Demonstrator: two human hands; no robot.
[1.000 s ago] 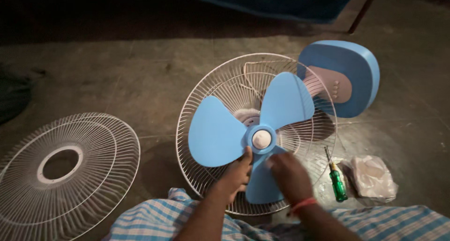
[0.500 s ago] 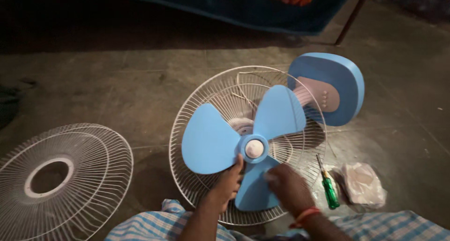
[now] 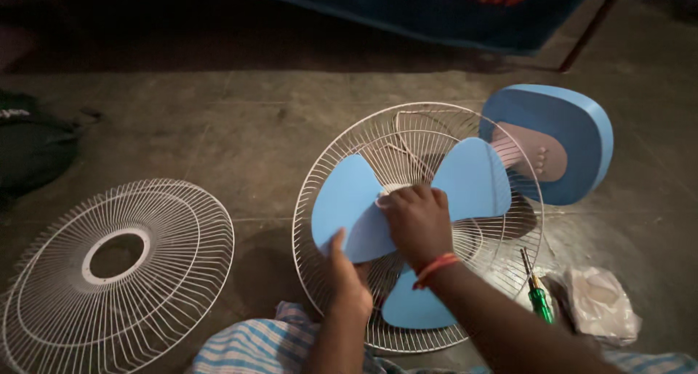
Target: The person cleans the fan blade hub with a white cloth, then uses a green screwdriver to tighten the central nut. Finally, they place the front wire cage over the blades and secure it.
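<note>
A fan lies on the floor with its three-bladed light blue fan blade (image 3: pixel 476 181) facing up inside the white rear wire guard (image 3: pixel 378 138). My right hand (image 3: pixel 418 225) covers the blade's hub with its fingers curled over it. My left hand (image 3: pixel 347 276) holds the lower edge of the left blade, thumb up on its face. The fan's blue base (image 3: pixel 563 138) stands tilted at the upper right. Under my right hand the hub cap is hidden.
The detached white front wire guard (image 3: pixel 120 272) lies flat on the concrete floor at the left. A green-handled screwdriver (image 3: pixel 538 298) and a crumpled plastic bag (image 3: pixel 600 301) lie at the right. A dark bag (image 3: pixel 33 145) sits at far left. Blue checked cloth (image 3: pixel 254 345) covers my lap.
My right hand has moved from the lower blade up onto the hub. My left hand has slid to the left blade's lower edge. The blade has turned a little.
</note>
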